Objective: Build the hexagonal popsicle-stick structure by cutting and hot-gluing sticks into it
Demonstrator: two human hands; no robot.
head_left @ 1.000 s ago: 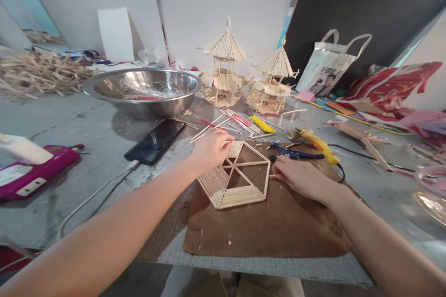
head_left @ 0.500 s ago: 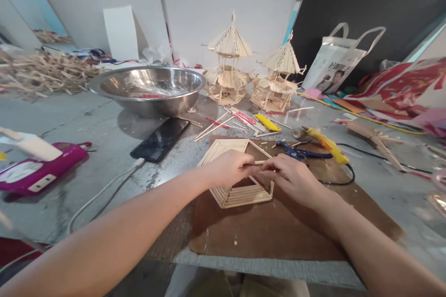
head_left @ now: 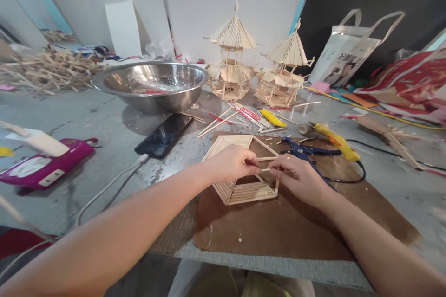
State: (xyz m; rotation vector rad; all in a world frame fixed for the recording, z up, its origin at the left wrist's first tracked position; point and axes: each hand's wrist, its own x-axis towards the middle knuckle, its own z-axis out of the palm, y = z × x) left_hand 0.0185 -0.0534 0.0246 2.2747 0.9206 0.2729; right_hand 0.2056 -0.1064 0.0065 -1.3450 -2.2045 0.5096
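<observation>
A hexagonal frame of thin wooden sticks (head_left: 249,193) lies on a brown mat (head_left: 278,234). Its left and front sections are filled with parallel sticks, while the right part shows gaps. Over it, my left hand (head_left: 234,163) and my right hand (head_left: 296,174) pinch a short wooden stick (head_left: 265,170) between them, one at each end. Fingers of both hands are closed, and they cover part of the frame. Just beyond my right hand lie blue-handled pliers (head_left: 303,149) and a yellow hot tool with a black cord (head_left: 336,141), perhaps a soldering iron.
Two stick pavilions (head_left: 234,51) stand at the back beside a steel bowl (head_left: 149,102). Loose sticks and a yellow cutter (head_left: 272,118) lie before them. A black phone (head_left: 163,135) on a cable and a purple power strip (head_left: 52,167) are left. A white bag (head_left: 348,55) stands back right.
My hands have drawn slightly apart, and the short stick between them shows more clearly. The whole view has shifted a little, with the table things appearing further right.
</observation>
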